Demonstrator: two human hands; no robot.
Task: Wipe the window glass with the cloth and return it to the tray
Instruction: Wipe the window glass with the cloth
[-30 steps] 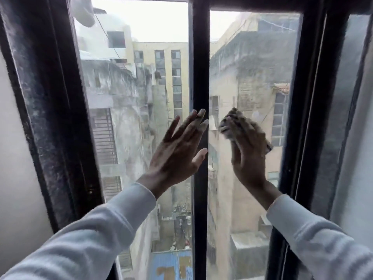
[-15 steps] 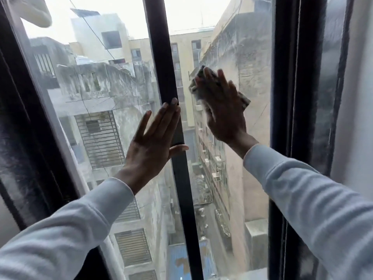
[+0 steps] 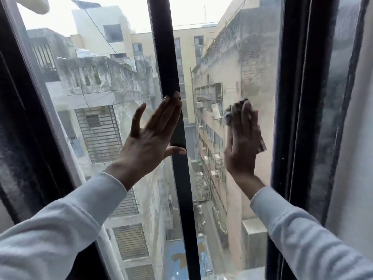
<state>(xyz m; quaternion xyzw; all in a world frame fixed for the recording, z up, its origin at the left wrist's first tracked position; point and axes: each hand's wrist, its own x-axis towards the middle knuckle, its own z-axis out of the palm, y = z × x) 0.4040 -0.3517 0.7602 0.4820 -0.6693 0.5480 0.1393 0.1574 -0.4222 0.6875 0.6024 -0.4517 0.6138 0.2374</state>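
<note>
My right hand point(image 3: 243, 142) presses a crumpled grey-brown cloth point(image 3: 232, 113) flat against the right pane of the window glass point(image 3: 232, 57), at mid height near the right frame. The cloth shows above my fingertips and at the hand's right edge. My left hand point(image 3: 150, 136) lies flat and empty, fingers spread, on the left pane, its fingertips touching the black centre bar point(image 3: 167, 57). No tray is in view.
A thick black window frame point(image 3: 298, 98) stands at the right, with a white wall beyond it. Another dark frame point(image 3: 24, 118) borders the left pane. Through the glass I see buildings and an alley far below.
My right hand with the cloth has slid down and to the right on the right pane. My left hand stays braced at the centre bar. The view has shifted slightly.
</note>
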